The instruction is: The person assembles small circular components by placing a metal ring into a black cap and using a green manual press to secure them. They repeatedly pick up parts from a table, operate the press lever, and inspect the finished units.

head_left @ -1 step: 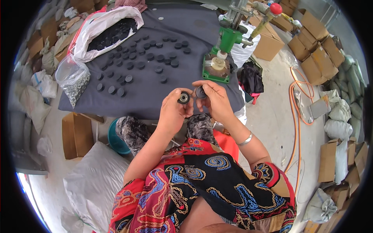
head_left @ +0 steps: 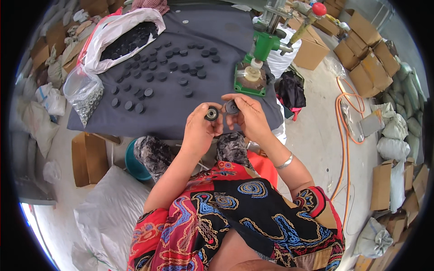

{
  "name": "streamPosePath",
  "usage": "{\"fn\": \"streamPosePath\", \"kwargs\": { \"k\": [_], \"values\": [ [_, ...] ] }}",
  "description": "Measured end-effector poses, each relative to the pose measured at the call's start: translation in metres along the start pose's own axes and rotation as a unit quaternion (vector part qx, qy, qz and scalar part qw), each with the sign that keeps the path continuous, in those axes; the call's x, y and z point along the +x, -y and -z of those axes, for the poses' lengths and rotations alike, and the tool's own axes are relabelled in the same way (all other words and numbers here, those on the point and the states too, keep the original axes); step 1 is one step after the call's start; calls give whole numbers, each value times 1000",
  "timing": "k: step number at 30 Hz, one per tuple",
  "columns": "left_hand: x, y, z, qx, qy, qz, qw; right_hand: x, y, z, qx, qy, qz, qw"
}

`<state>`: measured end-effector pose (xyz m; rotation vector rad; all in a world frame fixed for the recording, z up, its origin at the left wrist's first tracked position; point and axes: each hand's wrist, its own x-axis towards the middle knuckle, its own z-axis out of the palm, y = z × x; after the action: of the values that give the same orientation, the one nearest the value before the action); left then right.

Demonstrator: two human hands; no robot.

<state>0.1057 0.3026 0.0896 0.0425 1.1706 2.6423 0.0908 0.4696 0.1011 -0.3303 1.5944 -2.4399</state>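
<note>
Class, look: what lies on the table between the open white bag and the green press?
In the head view, loose black discs lie scattered there on the dark cloth, with only cloth showing right beside the green press.

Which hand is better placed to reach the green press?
Likely the right hand: it is nearer the green press. The left hand is farther off. Neither is free: the left holds a black metal-centred piece, the right a dark disc.

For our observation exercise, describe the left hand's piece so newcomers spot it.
Find the dark-covered table, then the left hand by its near edge. It holds a round black piece; a pale ringed centre sets it apart from the darker disc in the right hand.
</note>
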Motion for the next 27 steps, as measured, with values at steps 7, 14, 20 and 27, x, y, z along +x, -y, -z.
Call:
{"fn": "streamPosePath", "kwargs": {
  "k": [7,14,20,27],
  "values": [
    [10,4,13,-41,-3,25,999,7,-1,6,70,-13,-60,996],
    [10,4,26,-67,-17,41,997,11,-8,8,2,-36,-64,997],
    [18,2,54,-63,-99,38,992,20,-24,19,-60,-47,-67,995],
    [1,-27,98,-77,-159,-29,984,43,-31,-3,-92,-15,-82,992]
  ]
}}
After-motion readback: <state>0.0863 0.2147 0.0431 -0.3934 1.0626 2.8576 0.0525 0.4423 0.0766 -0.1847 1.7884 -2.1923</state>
